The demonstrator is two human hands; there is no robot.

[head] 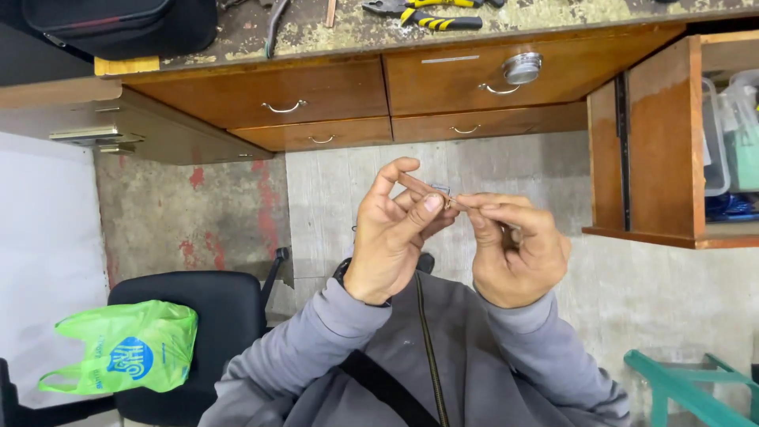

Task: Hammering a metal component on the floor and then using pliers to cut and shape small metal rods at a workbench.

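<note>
Wooden drawers (pixel 332 99) fill the background; I see my left hand (pixel 393 237) and right hand (pixel 515 251) pinching one small metal piece (pixel 436 190) together at chest height (fitting seemingly unfinished).

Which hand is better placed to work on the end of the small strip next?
Probably the right hand: its fingertips pinch the end of the strip, by the small metal part. The left hand has the strip's body in its grip and steadies it.
</note>
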